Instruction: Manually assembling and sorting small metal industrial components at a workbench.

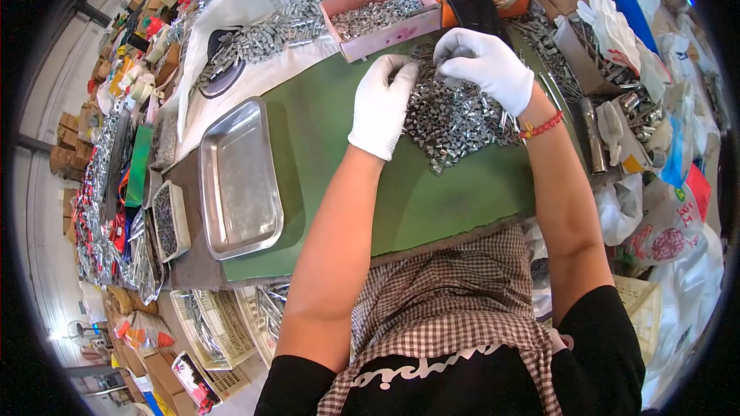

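Note:
Both my hands wear white gloves and are held over the far half of a green work mat [331, 139]. My left hand [383, 104] is at the left edge of a heap of small shiny metal caps [455, 119], thumb and fingers pinched together. Across the heap, my right hand [489, 69] is curled, its thumb against its fingertips. Whatever lies between the fingers of either hand is too small or hidden to make out. A pink box [385, 38] of small metal parts stands just beyond my hands. Behind my right hand lies a black tray-like object [470, 4].
A metal tray [240, 177] sits on the left of the mat. Metal tubes [270, 38] lie on white sheeting at the far left. An orange box [512, 0] stands behind the black object. Spare white gloves [613, 27] and metal rods crowd the right side. Crates [216, 323] stand below the table.

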Action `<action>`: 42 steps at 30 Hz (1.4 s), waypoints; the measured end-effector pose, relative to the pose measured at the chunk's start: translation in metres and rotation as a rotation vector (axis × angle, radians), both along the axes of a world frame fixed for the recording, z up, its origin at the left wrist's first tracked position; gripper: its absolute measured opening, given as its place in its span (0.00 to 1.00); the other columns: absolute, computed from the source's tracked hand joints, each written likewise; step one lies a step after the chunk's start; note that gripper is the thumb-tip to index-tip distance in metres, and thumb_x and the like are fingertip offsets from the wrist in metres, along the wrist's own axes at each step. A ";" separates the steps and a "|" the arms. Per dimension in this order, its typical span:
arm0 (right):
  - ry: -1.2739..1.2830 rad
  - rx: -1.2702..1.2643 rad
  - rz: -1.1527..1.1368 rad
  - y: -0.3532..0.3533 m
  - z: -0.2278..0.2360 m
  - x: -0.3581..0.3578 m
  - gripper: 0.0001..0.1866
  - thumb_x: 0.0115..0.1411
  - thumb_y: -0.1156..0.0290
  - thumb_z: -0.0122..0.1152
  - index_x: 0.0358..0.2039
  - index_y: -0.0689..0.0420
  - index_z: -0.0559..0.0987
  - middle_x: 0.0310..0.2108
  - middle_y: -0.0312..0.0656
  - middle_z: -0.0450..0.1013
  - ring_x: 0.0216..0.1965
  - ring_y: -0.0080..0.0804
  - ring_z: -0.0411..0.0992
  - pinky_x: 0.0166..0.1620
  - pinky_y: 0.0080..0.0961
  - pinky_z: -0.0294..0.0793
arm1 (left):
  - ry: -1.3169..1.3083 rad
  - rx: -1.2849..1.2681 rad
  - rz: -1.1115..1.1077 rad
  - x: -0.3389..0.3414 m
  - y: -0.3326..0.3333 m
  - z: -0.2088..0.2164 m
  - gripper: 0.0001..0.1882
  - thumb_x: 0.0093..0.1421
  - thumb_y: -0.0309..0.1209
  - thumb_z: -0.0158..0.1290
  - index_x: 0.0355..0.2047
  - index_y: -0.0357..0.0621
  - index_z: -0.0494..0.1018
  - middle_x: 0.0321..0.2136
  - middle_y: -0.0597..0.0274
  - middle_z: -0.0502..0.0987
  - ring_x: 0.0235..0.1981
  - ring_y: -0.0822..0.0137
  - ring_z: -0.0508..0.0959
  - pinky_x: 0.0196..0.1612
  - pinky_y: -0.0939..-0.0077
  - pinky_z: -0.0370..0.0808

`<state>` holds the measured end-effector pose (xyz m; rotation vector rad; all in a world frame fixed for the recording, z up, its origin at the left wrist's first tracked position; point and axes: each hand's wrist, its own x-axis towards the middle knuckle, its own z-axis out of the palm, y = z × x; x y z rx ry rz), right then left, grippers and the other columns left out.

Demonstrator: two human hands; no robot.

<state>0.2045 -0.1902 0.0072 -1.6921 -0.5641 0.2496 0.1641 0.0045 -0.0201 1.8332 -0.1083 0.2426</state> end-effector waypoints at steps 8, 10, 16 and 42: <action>0.090 -0.030 0.001 0.004 -0.001 -0.002 0.11 0.60 0.72 0.61 0.41 0.63 0.77 0.29 0.33 0.73 0.29 0.18 0.71 0.36 0.18 0.73 | -0.112 0.013 0.005 -0.007 -0.005 0.009 0.09 0.61 0.30 0.55 0.37 0.36 0.76 0.31 0.56 0.78 0.31 0.69 0.75 0.40 0.75 0.73; 0.093 -0.016 -0.012 0.004 0.000 -0.003 0.11 0.60 0.72 0.61 0.42 0.63 0.77 0.28 0.33 0.74 0.29 0.18 0.71 0.36 0.17 0.73 | -0.165 0.062 0.015 -0.006 -0.006 0.009 0.09 0.60 0.30 0.56 0.36 0.36 0.76 0.31 0.57 0.79 0.30 0.69 0.75 0.39 0.75 0.73; 0.049 -0.148 -0.014 -0.009 0.008 0.002 0.12 0.60 0.67 0.60 0.41 0.62 0.79 0.28 0.34 0.75 0.28 0.18 0.72 0.34 0.17 0.73 | -0.194 0.066 0.006 -0.006 -0.004 0.011 0.09 0.60 0.30 0.56 0.36 0.36 0.76 0.30 0.57 0.79 0.30 0.69 0.76 0.39 0.75 0.73; 0.138 -0.102 -0.036 0.007 0.002 -0.003 0.13 0.60 0.63 0.63 0.41 0.58 0.81 0.19 0.29 0.67 0.17 0.15 0.60 0.20 0.16 0.57 | -0.236 0.162 0.025 -0.009 -0.007 0.010 0.08 0.61 0.31 0.55 0.33 0.38 0.77 0.28 0.56 0.78 0.29 0.67 0.76 0.38 0.73 0.73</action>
